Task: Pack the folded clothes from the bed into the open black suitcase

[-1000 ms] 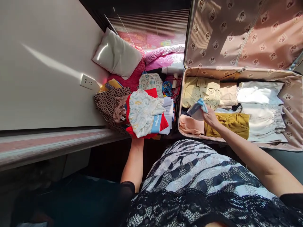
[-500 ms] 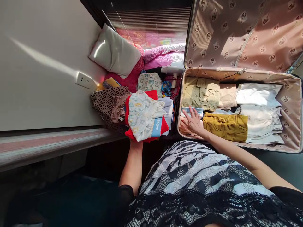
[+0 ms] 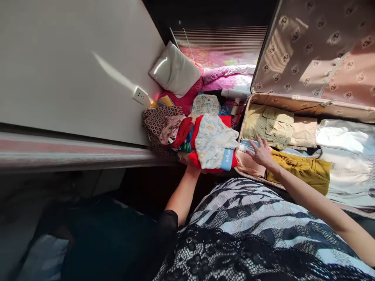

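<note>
My left hand (image 3: 193, 166) is under a small stack of clothes and supports it; its fingers are hidden beneath. On top lies a white printed garment (image 3: 212, 134) with a blue lettered band (image 3: 227, 158), over a folded red garment (image 3: 225, 120). My right hand (image 3: 261, 153) is above the near left corner of an open suitcase (image 3: 248, 102), fingers spread and nothing in them. Below it are a blue-and-white folded piece (image 3: 247, 145) and a peach one (image 3: 249, 166). Mustard trousers or shorts (image 3: 301, 168) lie beside that hand.
Khaki clothing (image 3: 268, 123) and white clothes (image 3: 345, 132) fill other parts of the suitcase. Left of it are a brown patterned cloth (image 3: 159, 121), a hair dryer (image 3: 234, 95) and a pale cushion (image 3: 175, 70). A white wall panel (image 3: 73, 58) with a socket (image 3: 142, 95) borders the left.
The view has swung left, so everything sits further right. My left hand has brought the stack closer to the suitcase, uncovering red and blue clothes behind. My right hand has lifted slightly off the peach piece.
</note>
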Demonstrator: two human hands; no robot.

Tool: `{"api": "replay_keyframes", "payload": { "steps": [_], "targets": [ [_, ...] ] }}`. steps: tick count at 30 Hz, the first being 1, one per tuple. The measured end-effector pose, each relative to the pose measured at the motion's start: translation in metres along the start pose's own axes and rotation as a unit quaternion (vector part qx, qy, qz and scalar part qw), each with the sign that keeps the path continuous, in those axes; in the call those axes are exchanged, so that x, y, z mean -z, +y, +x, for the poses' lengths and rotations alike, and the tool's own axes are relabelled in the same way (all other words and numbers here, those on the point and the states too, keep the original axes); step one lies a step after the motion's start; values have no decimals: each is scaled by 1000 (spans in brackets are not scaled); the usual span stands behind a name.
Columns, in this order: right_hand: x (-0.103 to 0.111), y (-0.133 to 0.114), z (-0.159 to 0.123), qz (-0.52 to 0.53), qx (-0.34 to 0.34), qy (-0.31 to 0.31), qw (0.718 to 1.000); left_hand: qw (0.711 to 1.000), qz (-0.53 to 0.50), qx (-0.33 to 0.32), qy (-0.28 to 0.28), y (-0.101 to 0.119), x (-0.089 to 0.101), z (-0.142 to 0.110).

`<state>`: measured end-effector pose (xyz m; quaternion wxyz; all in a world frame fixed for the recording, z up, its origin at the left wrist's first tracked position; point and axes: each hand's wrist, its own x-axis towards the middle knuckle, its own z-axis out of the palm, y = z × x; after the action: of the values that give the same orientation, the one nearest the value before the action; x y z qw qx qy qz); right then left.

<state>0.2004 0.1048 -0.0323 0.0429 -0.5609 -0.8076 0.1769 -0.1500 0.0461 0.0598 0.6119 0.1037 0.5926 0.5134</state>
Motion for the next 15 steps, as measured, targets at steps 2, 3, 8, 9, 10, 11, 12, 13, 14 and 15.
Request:
{"api": "replay_keyframes", "payload": {
  "steps": [2, 3, 8, 9, 10, 11, 12, 13, 14, 15],
  "targets": [
    [32, -13, -4, 74, -28, 104, 991, 999, -43, 22, 11, -1, -10, 2],
    [49, -24, -7, 115, -15, 141, 983, 997, -74, 38, 5, -1, -16, 2],
    [99, -95, -18, 237, 134, 83, 959, 972, -147, 119, -140, -9, -47, -11],
    [99, -106, -18, 253, 139, 47, 956, 969, -142, 112, -167, -10, -52, -14],
    [97, -114, -17, 271, 133, 17, 953, 967, -138, 96, -191, -12, -57, -17],
    [95, -118, -15, 292, 118, -1, 949, 965, -135, 76, -210, -13, -60, -20],
    [92, -119, -13, 317, 99, -7, 943, 965, -131, 57, -221, -15, -62, -21],
    [91, -117, -12, 347, 77, -4, 934, 966, -125, 41, -223, -17, -62, -22],
    [91, -113, -12, 381, 56, 2, 923, 968, -117, 32, -218, -19, -62, -21],
    [93, -108, -12, 414, 36, 7, 909, 971, -107, 31, -210, -22, -61, -19]
  ]
}}
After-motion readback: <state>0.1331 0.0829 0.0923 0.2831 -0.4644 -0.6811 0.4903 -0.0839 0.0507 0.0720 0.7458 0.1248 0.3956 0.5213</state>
